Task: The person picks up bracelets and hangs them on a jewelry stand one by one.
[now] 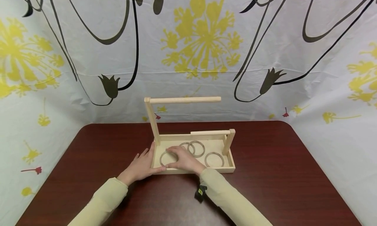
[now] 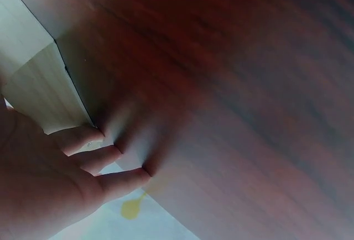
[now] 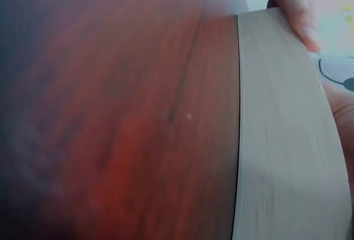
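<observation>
A shallow pale wooden tray (image 1: 229, 170) with two side posts stands on the table. My left hand (image 1: 142, 164) rests against its left end, fingers spread and fairly straight, thumb along the front rim. In the left wrist view, the fingertips (image 2: 146, 172) reach down beside the tray's end wall. Over the front wall, my right hand (image 1: 185, 160) grips the leftmost greyish ring (image 1: 160, 159) between thumb and fingers; the hand covers the ring's right side. Behind that hand, a ring (image 1: 204, 148) overlaps another ring (image 1: 185, 143). One more ring (image 1: 205, 160) lies at the tray's right.
A tall post (image 1: 152, 121) at the left carries a long horizontal rod (image 1: 185, 100). The shorter right post (image 1: 229, 142) bears a lower rod (image 1: 209, 132) pointing left. Around the tray spreads a dark red-brown table (image 1: 279, 173), with patterned white cloth (image 1: 182, 82) behind it.
</observation>
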Motion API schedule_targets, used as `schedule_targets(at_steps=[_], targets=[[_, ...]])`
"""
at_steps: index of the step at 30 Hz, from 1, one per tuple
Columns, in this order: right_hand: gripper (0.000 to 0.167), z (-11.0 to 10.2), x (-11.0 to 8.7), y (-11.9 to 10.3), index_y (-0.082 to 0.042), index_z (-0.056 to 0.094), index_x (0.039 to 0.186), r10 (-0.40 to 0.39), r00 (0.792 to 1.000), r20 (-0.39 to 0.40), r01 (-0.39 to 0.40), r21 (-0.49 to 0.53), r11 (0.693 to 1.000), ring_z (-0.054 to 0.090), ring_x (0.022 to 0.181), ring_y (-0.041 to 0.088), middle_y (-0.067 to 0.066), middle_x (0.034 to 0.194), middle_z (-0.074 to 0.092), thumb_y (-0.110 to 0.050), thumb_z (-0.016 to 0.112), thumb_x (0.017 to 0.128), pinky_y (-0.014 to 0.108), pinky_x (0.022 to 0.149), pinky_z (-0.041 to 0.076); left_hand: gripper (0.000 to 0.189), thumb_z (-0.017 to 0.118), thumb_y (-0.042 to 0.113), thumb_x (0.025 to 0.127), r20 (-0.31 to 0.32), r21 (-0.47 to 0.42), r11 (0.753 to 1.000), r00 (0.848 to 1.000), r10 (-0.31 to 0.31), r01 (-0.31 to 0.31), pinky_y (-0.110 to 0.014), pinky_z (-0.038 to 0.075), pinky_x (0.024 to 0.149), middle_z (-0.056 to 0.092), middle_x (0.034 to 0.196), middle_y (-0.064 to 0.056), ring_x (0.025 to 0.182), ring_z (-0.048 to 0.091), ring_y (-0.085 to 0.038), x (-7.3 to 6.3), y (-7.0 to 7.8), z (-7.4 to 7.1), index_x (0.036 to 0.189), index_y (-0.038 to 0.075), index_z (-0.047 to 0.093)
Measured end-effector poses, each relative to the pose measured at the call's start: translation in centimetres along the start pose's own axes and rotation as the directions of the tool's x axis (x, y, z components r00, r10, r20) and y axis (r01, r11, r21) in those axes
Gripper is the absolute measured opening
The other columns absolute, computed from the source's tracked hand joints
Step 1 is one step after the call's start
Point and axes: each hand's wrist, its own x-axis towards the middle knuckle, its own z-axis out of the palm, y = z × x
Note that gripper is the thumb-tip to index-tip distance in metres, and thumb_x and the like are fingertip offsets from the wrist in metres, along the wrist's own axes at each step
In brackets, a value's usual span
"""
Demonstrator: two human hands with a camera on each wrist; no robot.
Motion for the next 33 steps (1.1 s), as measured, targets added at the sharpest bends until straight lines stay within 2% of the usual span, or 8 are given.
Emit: schedule_targets(at_steps=[7,15,22,28,33], targets=[[0.066,-0.09,0.29,0.07,-0.012,0.059,0.135,0.039,0.999,0.031,-0.035,-0.109,0.993,0.047,0.116,0.025,0.008,0.134,0.053,-0.037,0.08,0.078,0.044,0.097,0.036,0.118,0.057,0.072,0.082,0.008,0.003,1.0,1.0,-0.007,0.007,-0.066,0.024,0.102,0.04,0.144,-0.027,0.135,0.032,-0.045,-0.1,0.13,-0.08,0.153,-0.003,0.0],[0.069,0.12,0.38,0.0,-0.015,0.061,0.132,0.081,0.996,-0.034,-0.085,-0.15,0.985,0.046,0.113,0.025,0.006,0.128,0.055,-0.039,0.084,0.072,0.044,0.091,0.036,0.118,0.058,0.071,0.082,0.002,0.008,1.0,1.0,-0.011,0.011,-0.066,0.025,0.101,0.04,0.144,-0.027,0.135,0.032,-0.045,-0.06,0.13,-0.06,0.153,-0.003,0.0],[0.072,0.23,0.39,0.46,-0.012,0.061,0.13,0.111,0.988,-0.107,-0.114,-0.018,0.993,0.049,0.113,0.027,0.007,0.123,0.055,-0.037,0.086,0.067,0.052,0.093,0.036,0.116,0.06,0.067,0.083,0.008,-0.003,1.0,1.0,-0.016,0.016,-0.067,0.024,0.101,0.038,0.145,-0.027,0.135,0.031,-0.045,-0.04,0.21,-0.15,0.153,-0.003,0.0],[0.072,0.13,0.06,0.69,-0.008,0.059,0.131,0.101,0.981,-0.164,-0.081,0.123,0.989,0.047,0.108,0.024,0.009,0.121,0.05,-0.036,0.085,0.07,0.044,0.09,0.042,0.117,0.058,0.07,0.082,0.01,-0.004,1.0,1.0,-0.011,0.011,-0.067,0.024,0.101,0.037,0.146,-0.027,0.136,0.03,-0.045,-0.08,0.21,-0.18,0.153,-0.002,-0.001],[0.07,-0.06,-0.29,0.31,-0.01,0.06,0.13,0.075,0.976,-0.206,-0.042,0.159,0.986,0.046,0.109,0.021,0.006,0.119,0.049,-0.037,0.085,0.071,0.041,0.09,0.042,0.118,0.057,0.071,0.082,0.012,-0.003,1.0,1.0,-0.008,0.008,-0.068,0.024,0.1,0.036,0.147,-0.027,0.136,0.03,-0.045,-0.09,0.24,-0.2,0.153,-0.003,0.0]])
